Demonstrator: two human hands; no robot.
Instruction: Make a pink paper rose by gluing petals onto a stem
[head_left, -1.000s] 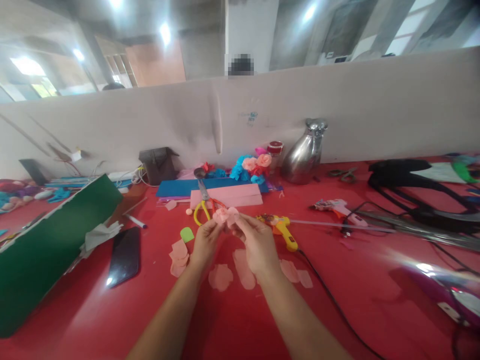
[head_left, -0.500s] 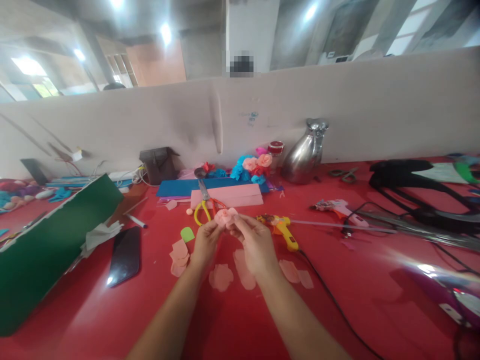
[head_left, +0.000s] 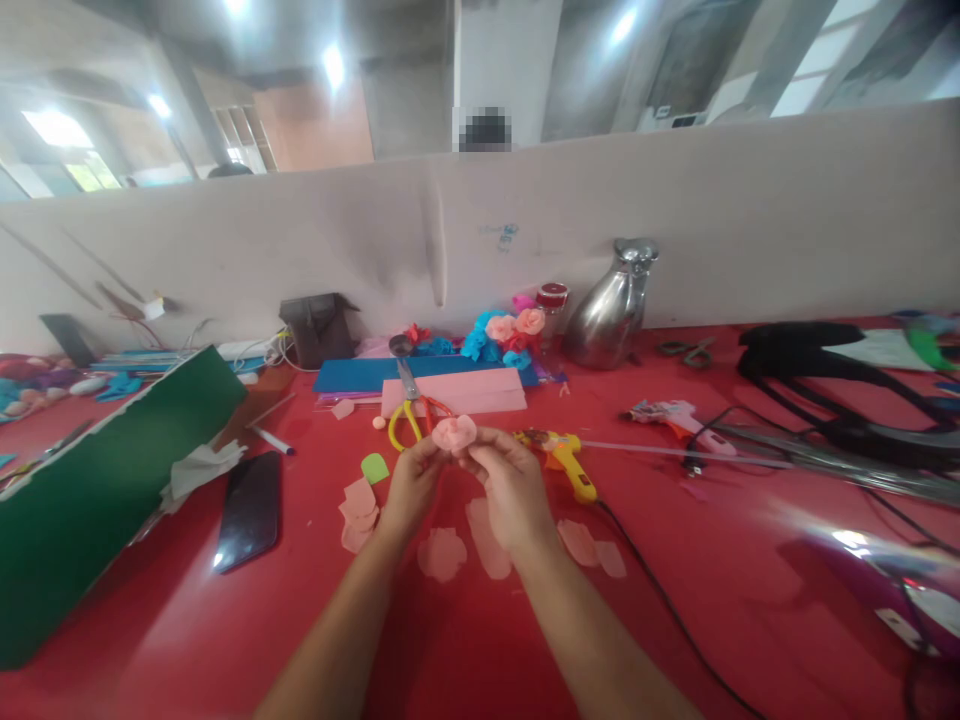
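A pink paper flower [head_left: 454, 432] is held up between both hands above the red table [head_left: 465, 650]. My left hand [head_left: 415, 482] pinches it from the left, and my right hand [head_left: 511, 485] grips its right side with thumb and fingers. Scissors [head_left: 406, 420] with yellow and red handles lie just behind. To the right rests a yellow glue gun [head_left: 574, 465]. Below the hands lie cut pink paper petals [head_left: 442, 554], with a petal stack [head_left: 360, 512] at the left and more petals [head_left: 577, 543] at the right. A green paper piece [head_left: 374, 468] sits beside the stack.
A dark phone [head_left: 249, 512] and green board [head_left: 112, 505] stand at the left. Folded pink paper [head_left: 480, 390], finished flowers [head_left: 517, 325] and a metal jug [head_left: 611, 305] line the back. A second glue gun [head_left: 682, 420] and black cable [head_left: 660, 590] lie right.
The pink flower has turned slightly and shows more of its outer petals on the right. My right fingers have shifted a little lower on it; both arms stay nearly in place.
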